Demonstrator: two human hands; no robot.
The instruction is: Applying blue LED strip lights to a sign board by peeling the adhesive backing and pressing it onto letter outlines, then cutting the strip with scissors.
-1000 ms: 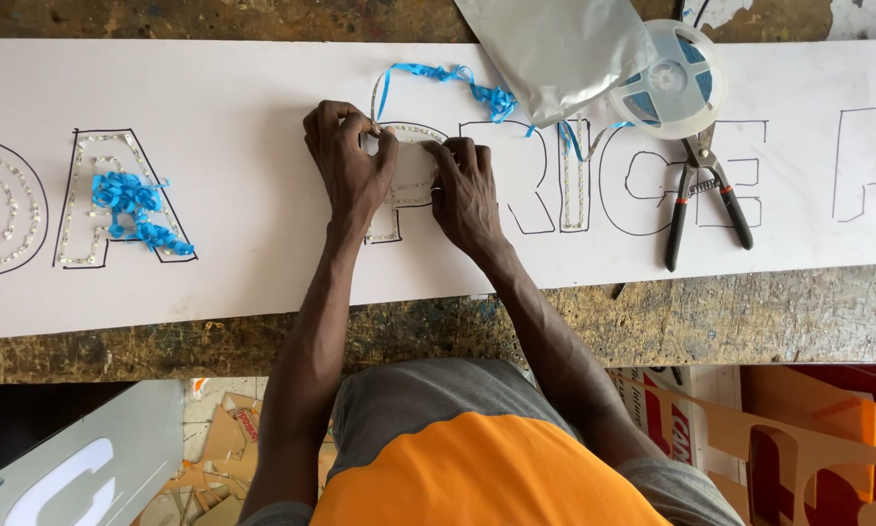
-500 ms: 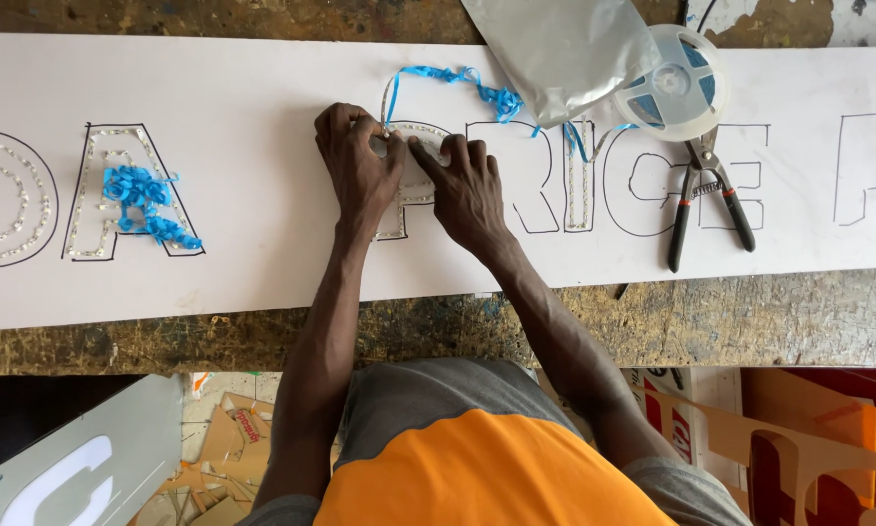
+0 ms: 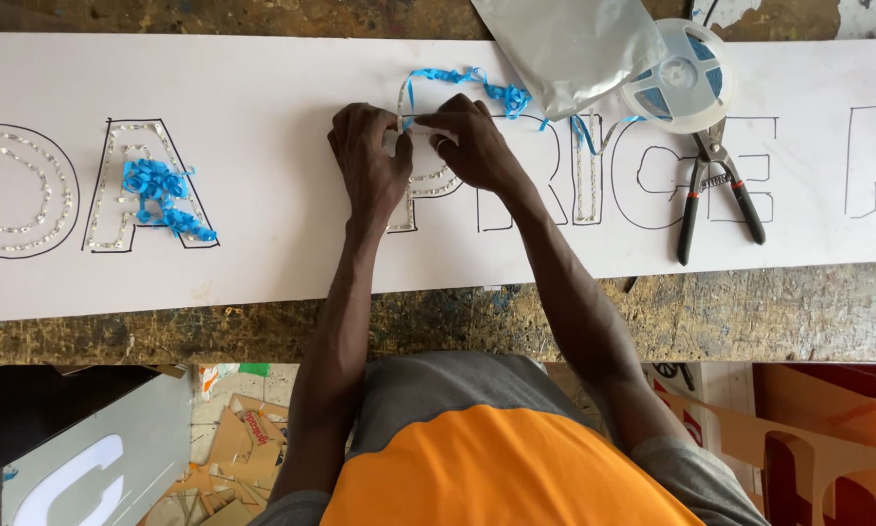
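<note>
**Both hands pinch a light strip over a drawn letter**

The left hand (image 3: 372, 161) and right hand (image 3: 472, 146) meet at the top of one outlined letter on the white board (image 3: 262, 88). Between their fingertips runs a short, pale length of LED strip (image 3: 413, 125), thin and flat; each grip is closed on it, the left at its near end, the right at the other, thumbs and forefingers nearly touching. The strip lies just above the board's surface, right over the letter's upper stroke, and more of it already follows the outline below the hands as a row of small glinting dots.

A curl of blue backing tape (image 3: 477, 86), crinkled and ribbon-like, trails off just beyond the right hand's knuckles. A second bunch of blue tape (image 3: 160, 195) sits inside a letter well to the left. To the right lie a round translucent reel (image 3: 678, 78), a crumpled silver foil bag (image 3: 574, 44) touching it, and pliers (image 3: 715, 190) with black and red handles. The board rests on a worn, paint-flecked bench (image 3: 165, 326).
</note>
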